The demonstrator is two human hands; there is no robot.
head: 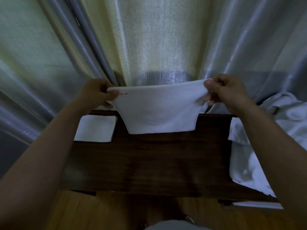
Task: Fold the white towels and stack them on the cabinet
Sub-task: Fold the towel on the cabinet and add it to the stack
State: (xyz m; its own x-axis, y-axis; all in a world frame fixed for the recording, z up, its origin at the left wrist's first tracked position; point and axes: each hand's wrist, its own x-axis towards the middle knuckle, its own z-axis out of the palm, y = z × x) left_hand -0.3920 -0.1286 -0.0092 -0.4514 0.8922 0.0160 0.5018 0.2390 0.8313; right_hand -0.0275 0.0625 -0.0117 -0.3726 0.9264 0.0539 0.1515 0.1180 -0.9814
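**White towel held up over the cabinet**

So the white towel (159, 110) is up in the air above the back edge of the dark wood cabinet (149, 163), left hand (98, 93) and right hand (227, 92) each pinched shut on a top corner. A folded towel (95, 128) sits at the cabinet's back left corner, and a loose pile of white towels (249, 146) spills over the right edge, curtain (149, 39) behind it all
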